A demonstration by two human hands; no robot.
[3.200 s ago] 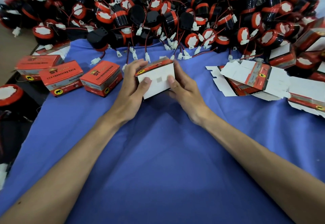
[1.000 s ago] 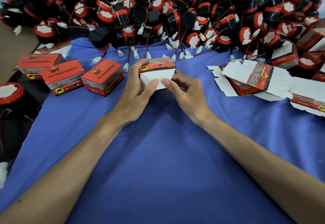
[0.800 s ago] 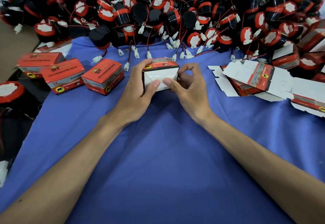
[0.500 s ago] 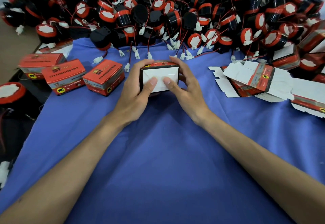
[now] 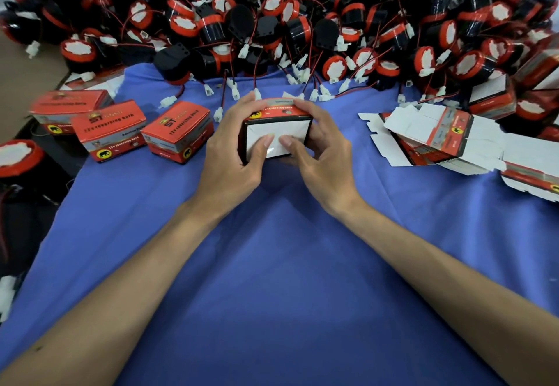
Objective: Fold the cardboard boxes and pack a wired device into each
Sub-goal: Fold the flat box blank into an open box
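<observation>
Both hands hold a small red cardboard box (image 5: 276, 131) just above the blue cloth (image 5: 287, 264), its white end flaps turned toward me. My left hand (image 5: 230, 155) wraps the box's left side, its thumb pressing the white flap. My right hand (image 5: 320, 155) grips the right side, its thumb on the same flap beside the left thumb. A big heap of black-and-red wired devices (image 5: 272, 22) with white connectors fills the far side of the table. What is inside the held box is hidden.
Three closed red boxes (image 5: 177, 131) stand in a row at the left. A stack of flat, unfolded box blanks (image 5: 438, 137) lies at the right. One red-rimmed device (image 5: 18, 155) sits at the left edge. Loose white connectors (image 5: 233, 92) trail onto the cloth behind the box.
The box was turned in my hands so its white end faces me, and the end flaps were folded in. Both thumbs came together on the flap.
</observation>
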